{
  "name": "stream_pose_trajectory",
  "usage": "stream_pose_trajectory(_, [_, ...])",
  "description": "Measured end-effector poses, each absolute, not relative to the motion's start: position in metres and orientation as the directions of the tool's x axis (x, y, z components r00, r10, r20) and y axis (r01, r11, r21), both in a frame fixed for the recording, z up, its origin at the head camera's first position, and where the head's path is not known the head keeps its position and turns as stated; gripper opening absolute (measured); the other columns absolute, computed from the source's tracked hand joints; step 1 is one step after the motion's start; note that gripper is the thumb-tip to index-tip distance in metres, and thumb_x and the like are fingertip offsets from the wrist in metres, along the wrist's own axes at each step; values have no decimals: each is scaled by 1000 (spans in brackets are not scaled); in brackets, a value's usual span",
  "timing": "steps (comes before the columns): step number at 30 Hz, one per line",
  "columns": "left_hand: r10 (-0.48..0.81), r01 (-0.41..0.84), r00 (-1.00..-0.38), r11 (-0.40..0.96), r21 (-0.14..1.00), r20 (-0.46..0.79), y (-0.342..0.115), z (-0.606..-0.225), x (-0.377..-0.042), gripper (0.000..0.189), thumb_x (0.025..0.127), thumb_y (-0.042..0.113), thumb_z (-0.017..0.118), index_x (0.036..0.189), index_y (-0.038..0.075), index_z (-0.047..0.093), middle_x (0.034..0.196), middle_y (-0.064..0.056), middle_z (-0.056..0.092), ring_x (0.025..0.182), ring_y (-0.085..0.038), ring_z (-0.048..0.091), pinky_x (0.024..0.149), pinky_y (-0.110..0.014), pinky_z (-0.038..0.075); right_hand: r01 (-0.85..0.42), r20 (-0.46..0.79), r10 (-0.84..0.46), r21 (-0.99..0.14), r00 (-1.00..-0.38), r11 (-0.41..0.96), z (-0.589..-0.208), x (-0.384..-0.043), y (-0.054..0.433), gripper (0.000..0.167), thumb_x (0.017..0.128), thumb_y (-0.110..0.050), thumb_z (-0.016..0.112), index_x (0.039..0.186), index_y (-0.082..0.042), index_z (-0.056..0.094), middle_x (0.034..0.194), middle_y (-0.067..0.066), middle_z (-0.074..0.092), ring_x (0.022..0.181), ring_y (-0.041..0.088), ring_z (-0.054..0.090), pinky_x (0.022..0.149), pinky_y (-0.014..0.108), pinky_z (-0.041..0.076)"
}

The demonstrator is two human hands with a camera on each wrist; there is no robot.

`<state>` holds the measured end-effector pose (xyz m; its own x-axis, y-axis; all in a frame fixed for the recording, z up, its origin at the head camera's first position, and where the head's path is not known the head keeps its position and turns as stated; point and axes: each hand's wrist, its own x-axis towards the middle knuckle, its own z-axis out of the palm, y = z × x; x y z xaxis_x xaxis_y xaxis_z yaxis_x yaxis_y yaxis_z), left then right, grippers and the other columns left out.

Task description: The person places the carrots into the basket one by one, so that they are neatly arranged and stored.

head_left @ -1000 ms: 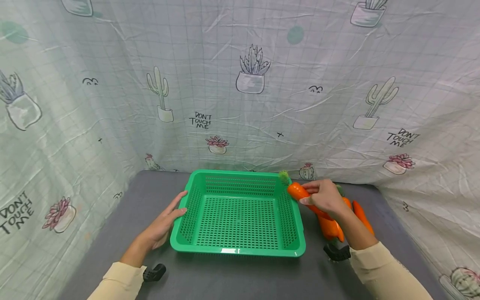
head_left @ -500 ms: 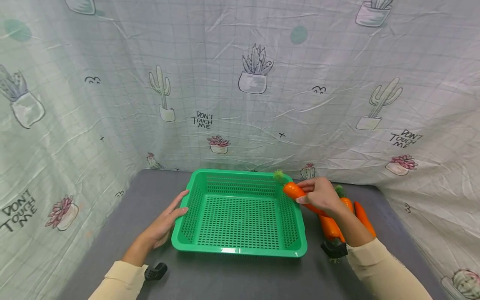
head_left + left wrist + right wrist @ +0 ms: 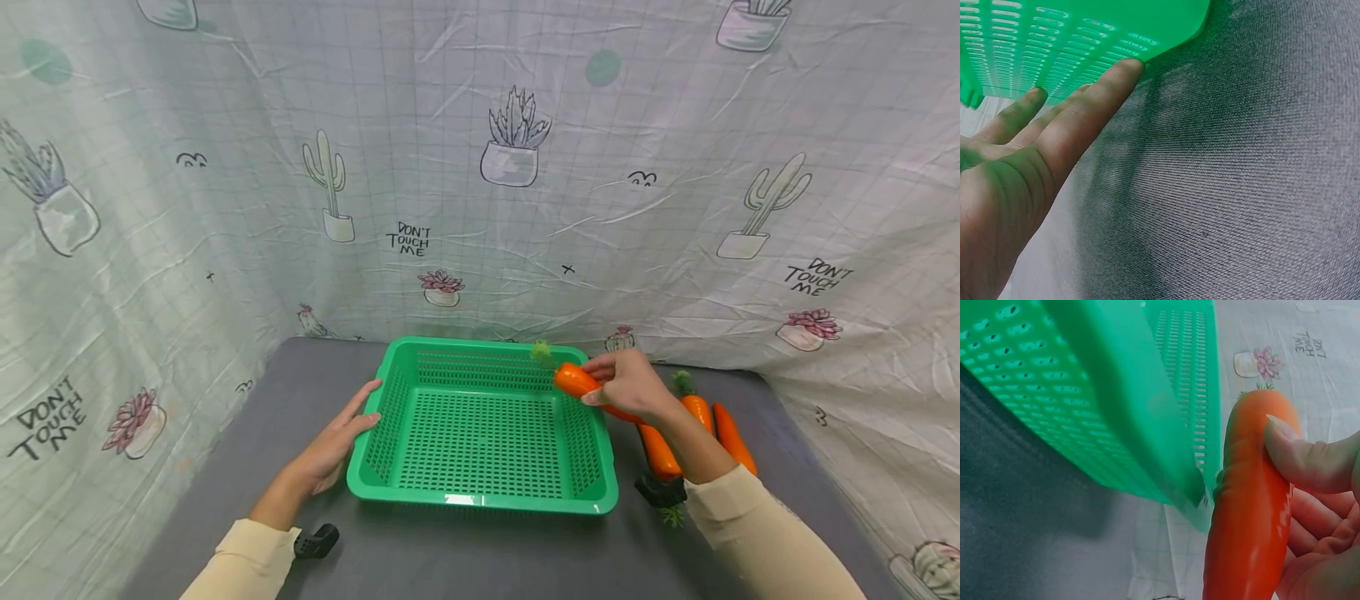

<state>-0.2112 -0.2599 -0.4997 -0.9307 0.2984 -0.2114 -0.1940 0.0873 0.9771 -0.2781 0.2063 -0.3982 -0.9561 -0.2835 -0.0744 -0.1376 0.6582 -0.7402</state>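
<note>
A green perforated plastic basket [image 3: 483, 505] sits on the grey tabletop with nothing inside. My left hand [image 3: 330, 450] rests against its left side; straight fingers [image 3: 1079, 125] touch the outer wall in the left wrist view. Above the basket's right rim, my right hand [image 3: 630, 387] pinches an orange carrot [image 3: 576, 380] between thumb and fingers. The carrot tilts, its green leafy top over the basket and its tip to the lower right. In the right wrist view the held carrot [image 3: 1250, 500] is beside the basket's rim, thumb on its thick end.
More carrots lie on the table right of the basket: one carrot [image 3: 658, 452] partly under my right wrist, one carrot [image 3: 697, 410] behind the forearm, another carrot [image 3: 733, 439] farther right. A printed cloth [image 3: 450, 208] hangs behind the table.
My right hand has moved a little left with the carrot, bringing its leafy top farther over the basket. The left hand stays at the basket's left side. The head view has shifted slightly.
</note>
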Motion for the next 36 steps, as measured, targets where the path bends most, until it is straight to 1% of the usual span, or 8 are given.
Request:
stream_pose_trajectory(3, [299,-191,-931,86,978,-208,-260,-500,-211,70,111,39,47,167,41,5,172,-17,10,131,-26,55,93,-36,56,-154,-67,-303,-746,-951,648,-397,-280,202,50,82,0,84,129,6,69,123,29,72,109,39,71,82,41,62])
stream_pose_trajectory(7, [306,-201,-928,61,978,-210,-259,-500,-211,70,111,38,47,167,41,5,168,-23,19,124,-26,61,91,-39,58,-185,-58,-337,-745,-940,641,-395,-282,197,50,81,0,85,128,5,70,122,27,73,106,37,72,84,42,62])
stream_pose_trajectory(10, [301,-204,-929,68,977,-215,-258,-500,-212,69,112,38,47,167,41,6,168,-22,20,125,-26,61,91,-39,57,-205,-53,-360,-741,-932,640,-394,-284,194,51,81,-1,85,128,5,70,122,27,73,106,36,72,85,43,61])
stream_pose_trajectory(16, [280,-178,-939,110,978,-202,-258,-502,-213,68,111,38,47,167,40,8,174,-14,4,142,-37,44,95,-35,54,-229,-52,-388,-732,-920,641,-395,-288,187,50,79,-2,86,127,4,71,121,25,74,107,36,72,87,44,61])
stream_pose_trajectory(25, [276,-168,-942,112,979,-193,-258,-503,-212,68,111,36,47,168,38,9,175,-12,0,150,-42,31,99,-35,51,-241,-54,-415,-743,-908,624,-394,-292,175,51,76,3,86,125,4,72,118,24,75,107,36,73,89,44,61])
stream_pose_trajectory(28, [274,-165,-942,134,977,-196,-258,-503,-211,68,111,38,46,167,39,8,176,-9,-5,156,-42,19,109,-41,44,-245,-54,-421,-744,-905,622,-394,-293,170,51,75,4,86,124,4,73,118,24,75,108,37,72,90,44,61])
stream_pose_trajectory(31, [266,-158,-944,152,976,-195,-259,-503,-211,68,111,40,46,168,39,8,176,-7,-10,160,-41,8,118,-51,33,-248,-53,-423,-741,-904,624,-394,-294,165,51,74,4,87,123,3,74,119,23,75,110,37,72,92,45,60])
stream_pose_trajectory(36, [267,-157,-945,146,977,-192,-258,-503,-212,68,111,40,46,167,41,8,176,-6,-11,161,-41,3,123,-61,23,-245,-52,-418,-743,-907,623,-395,-297,159,51,73,5,88,122,2,75,116,21,76,108,35,73,92,45,60])
